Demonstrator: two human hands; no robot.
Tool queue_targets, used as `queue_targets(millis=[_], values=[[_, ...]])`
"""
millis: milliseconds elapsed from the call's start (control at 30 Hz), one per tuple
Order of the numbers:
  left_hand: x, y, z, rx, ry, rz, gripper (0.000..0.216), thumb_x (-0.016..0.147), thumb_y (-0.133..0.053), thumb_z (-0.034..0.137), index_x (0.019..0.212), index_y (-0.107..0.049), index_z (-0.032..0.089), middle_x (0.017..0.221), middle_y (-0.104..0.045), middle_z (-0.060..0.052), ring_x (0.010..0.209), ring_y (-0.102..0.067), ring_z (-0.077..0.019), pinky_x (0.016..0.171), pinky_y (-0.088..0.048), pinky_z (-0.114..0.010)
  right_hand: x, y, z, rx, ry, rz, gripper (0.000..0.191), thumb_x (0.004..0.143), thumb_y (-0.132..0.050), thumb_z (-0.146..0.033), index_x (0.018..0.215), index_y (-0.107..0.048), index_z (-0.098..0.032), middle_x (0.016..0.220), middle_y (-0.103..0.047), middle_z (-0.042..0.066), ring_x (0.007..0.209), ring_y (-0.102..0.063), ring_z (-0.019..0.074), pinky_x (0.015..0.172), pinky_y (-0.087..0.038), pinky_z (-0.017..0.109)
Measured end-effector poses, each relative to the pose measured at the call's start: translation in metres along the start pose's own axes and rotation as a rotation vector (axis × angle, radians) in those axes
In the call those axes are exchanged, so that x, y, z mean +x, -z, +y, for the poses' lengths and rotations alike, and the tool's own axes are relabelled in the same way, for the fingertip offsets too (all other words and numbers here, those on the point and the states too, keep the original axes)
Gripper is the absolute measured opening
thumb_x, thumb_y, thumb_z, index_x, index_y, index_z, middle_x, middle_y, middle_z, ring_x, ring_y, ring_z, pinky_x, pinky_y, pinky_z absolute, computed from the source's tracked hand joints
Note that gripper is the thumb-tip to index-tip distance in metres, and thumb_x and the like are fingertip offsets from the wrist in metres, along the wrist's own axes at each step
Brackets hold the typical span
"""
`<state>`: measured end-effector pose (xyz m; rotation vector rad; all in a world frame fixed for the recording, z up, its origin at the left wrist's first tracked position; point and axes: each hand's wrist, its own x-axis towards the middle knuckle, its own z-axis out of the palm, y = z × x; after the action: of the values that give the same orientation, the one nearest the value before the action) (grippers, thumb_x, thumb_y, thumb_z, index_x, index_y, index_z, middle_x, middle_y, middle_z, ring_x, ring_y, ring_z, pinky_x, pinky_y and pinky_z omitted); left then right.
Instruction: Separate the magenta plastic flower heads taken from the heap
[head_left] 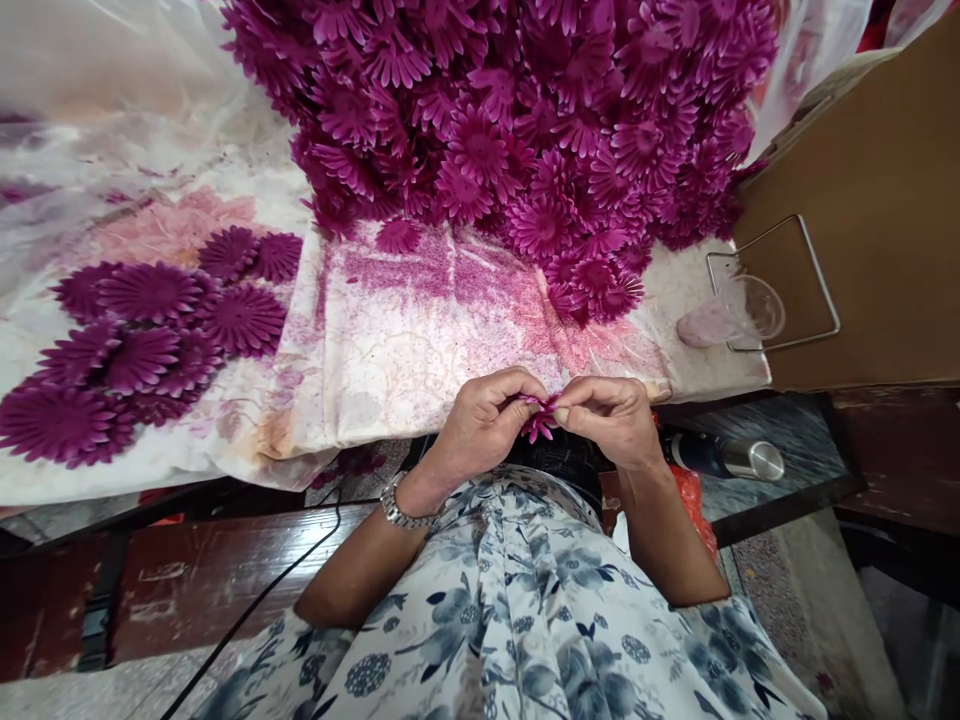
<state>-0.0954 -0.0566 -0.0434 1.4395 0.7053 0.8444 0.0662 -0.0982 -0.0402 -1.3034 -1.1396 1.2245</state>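
Observation:
Both hands meet at the table's near edge, pinching one small magenta artificial flower between them. My left hand is closed, thumb and forefinger on the flower's left petals. On its right side my right hand grips the petals in the same kind of pinch. The fingertips hide part of the flower's centre. Beyond the hands rises a large heap of magenta artificial flowers. One loose flower lies at the heap's front edge. To the left, stacked finished-looking larger flowers rest on the cloth.
A stained white cloth covers the table. At the right, a clear plastic cup lies tilted by a metal wire frame and a cardboard box. A dark flask lies on a bench, and a black cable runs at lower left.

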Motion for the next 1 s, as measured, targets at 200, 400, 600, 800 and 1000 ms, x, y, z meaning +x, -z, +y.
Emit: queue_targets(millis=[200, 400, 600, 800, 1000], values=[[0.000, 0.001, 0.002, 0.052, 0.005, -0.025, 0.013, 0.078, -0.052, 0.011, 0.069, -0.061, 0.015, 0.063, -0.058, 0.000, 0.056, -0.055, -0.0102, 0.056, -0.044, -0.023, -0.002, 0.002, 0.002, 0.029, -0.020, -0.016, 0.003, 0.062, -0.074, -0.020, 0.063, -0.072, -0.019, 0.054, -0.064, -0.002, 0.047, -0.052, 0.0063, 0.048, -0.042, 0.019], [0.000, 0.001, 0.002, 0.071, 0.002, -0.028, 0.013, 0.078, -0.052, 0.010, 0.069, -0.060, 0.015, 0.064, -0.059, 0.000, 0.057, -0.055, -0.0100, 0.056, -0.044, -0.023, -0.002, 0.002, -0.001, -0.002, 0.008, -0.036, 0.003, 0.064, -0.072, -0.020, 0.063, -0.070, -0.018, 0.056, -0.063, -0.002, 0.050, -0.052, 0.0068, 0.049, -0.042, 0.020], [-0.001, 0.001, 0.003, 0.088, -0.010, 0.005, 0.013, 0.078, -0.053, 0.011, 0.068, -0.061, 0.015, 0.061, -0.058, 0.001, 0.055, -0.053, -0.0090, 0.055, -0.043, -0.021, -0.004, -0.001, -0.005, -0.127, 0.079, -0.050, 0.006, 0.070, -0.066, -0.019, 0.065, -0.064, -0.017, 0.060, -0.063, -0.003, 0.053, -0.054, 0.0067, 0.052, -0.042, 0.019], [-0.003, -0.003, 0.003, 0.058, 0.040, 0.042, 0.008, 0.076, -0.056, 0.014, 0.072, -0.062, 0.015, 0.067, -0.061, -0.001, 0.059, -0.057, -0.0110, 0.056, -0.046, -0.023, -0.007, -0.005, -0.004, -0.296, 0.139, 0.012, 0.007, 0.075, -0.062, -0.019, 0.068, -0.060, -0.018, 0.062, -0.062, -0.003, 0.056, -0.054, 0.0078, 0.055, -0.043, 0.021], [-0.003, -0.003, 0.006, 0.092, 0.029, 0.020, 0.006, 0.074, -0.058, 0.013, 0.073, -0.063, 0.015, 0.068, -0.061, -0.002, 0.064, -0.058, -0.0120, 0.059, -0.048, -0.023, -0.008, -0.007, -0.008, -0.388, 0.173, 0.029, 0.008, 0.073, -0.059, -0.016, 0.065, -0.058, -0.019, 0.060, -0.061, -0.003, 0.055, -0.052, 0.0086, 0.055, -0.042, 0.023]])
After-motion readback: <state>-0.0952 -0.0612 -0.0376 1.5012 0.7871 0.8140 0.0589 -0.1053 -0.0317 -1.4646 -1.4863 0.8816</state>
